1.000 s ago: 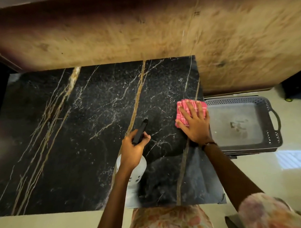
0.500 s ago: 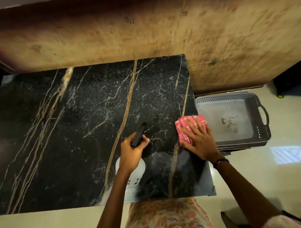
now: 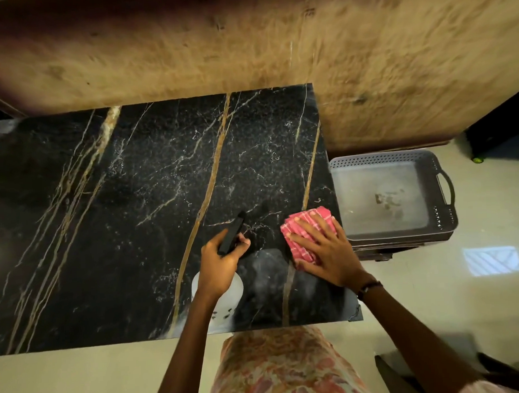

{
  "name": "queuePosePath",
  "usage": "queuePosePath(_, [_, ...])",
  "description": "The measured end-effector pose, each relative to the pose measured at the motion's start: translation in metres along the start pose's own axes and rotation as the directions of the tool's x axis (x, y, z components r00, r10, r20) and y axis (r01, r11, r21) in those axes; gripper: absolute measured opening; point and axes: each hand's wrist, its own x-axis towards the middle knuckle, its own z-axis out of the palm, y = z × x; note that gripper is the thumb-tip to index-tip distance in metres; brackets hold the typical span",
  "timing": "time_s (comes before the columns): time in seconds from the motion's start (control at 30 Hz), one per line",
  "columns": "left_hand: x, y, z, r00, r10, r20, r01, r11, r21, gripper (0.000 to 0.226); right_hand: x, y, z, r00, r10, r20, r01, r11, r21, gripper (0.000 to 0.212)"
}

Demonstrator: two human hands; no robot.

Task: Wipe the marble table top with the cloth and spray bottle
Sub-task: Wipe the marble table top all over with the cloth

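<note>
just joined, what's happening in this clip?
A person is wiping a black marble table top. The right hand lies flat, fingers spread, on a folded pink cloth near the table's right edge. The left hand grips a white spray bottle with a black nozzle, held over the near part of the table. A hazy patch shows on the marble between the hands. A grey plastic tray sits beside the table, to the right.
</note>
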Motion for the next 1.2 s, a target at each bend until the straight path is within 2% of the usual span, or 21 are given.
queuePosePath(0.1, [-0.003,-0.002,0.0,1.0,0.003,0.002,-0.003,1.0,0.007,0.01,0.014,0.031,-0.011,0.997,0.078,-0.015,-0.077,0.996,0.039,0.067])
queuePosePath(0.27, [-0.009,-0.006,0.001,1.0,0.001,0.005,-0.001,1.0,0.022,0.005,0.104,0.079,-0.034,0.976,0.217,0.029,-0.218,0.975,0.043,0.077])
queuePosePath(0.43, [-0.01,-0.013,0.001,1.0,0.0,0.007,0.0,1.0,0.015,0.007,0.169,0.09,-0.044,0.951,0.301,0.074,-0.304,0.952,0.037,0.085])
queuePosePath(0.5, [-0.011,-0.015,0.0,1.0,-0.003,0.001,0.003,1.0,0.025,0.006,0.163,0.08,-0.039,0.965,0.258,0.038,-0.259,0.965,0.03,0.079])
queuePosePath(0.63, [-0.013,-0.014,0.002,1.0,0.0,-0.001,0.0,0.999,0.045,0.004,0.107,0.044,-0.017,0.998,0.049,-0.038,-0.049,0.999,-0.008,0.065])
queuePosePath(0.77, [-0.015,-0.01,0.005,1.0,-0.004,0.009,0.004,0.998,0.057,0.011,0.025,0.01,-0.007,1.0,-0.023,0.017,0.023,1.0,-0.011,0.063])
queuePosePath(0.87, [-0.018,-0.007,0.004,0.999,-0.003,0.037,0.001,0.999,0.052,0.011,-0.022,0.014,-0.01,0.996,-0.073,0.043,0.075,0.996,-0.045,0.062])
queuePosePath(0.93, [-0.021,-0.007,0.001,0.999,0.001,0.049,-0.004,0.999,0.051,0.008,-0.029,0.025,-0.017,0.996,-0.067,0.053,0.069,0.996,-0.049,0.064])
queuePosePath(1.03, [-0.026,-0.01,-0.008,1.0,-0.005,0.028,0.004,0.999,0.039,0.004,-0.008,0.023,-0.019,0.996,0.06,0.069,-0.059,0.998,-0.015,0.069])
queuePosePath(1.13, [-0.032,-0.016,-0.017,1.0,-0.015,0.007,0.015,0.999,0.032,0.011,0.024,-0.012,-0.013,0.979,0.203,0.02,-0.203,0.978,0.039,0.066])
queuePosePath(1.2, [-0.036,-0.021,-0.023,1.0,-0.021,-0.005,0.021,0.999,0.047,0.012,0.036,-0.044,-0.005,0.983,0.183,0.003,-0.183,0.982,0.055,0.066])
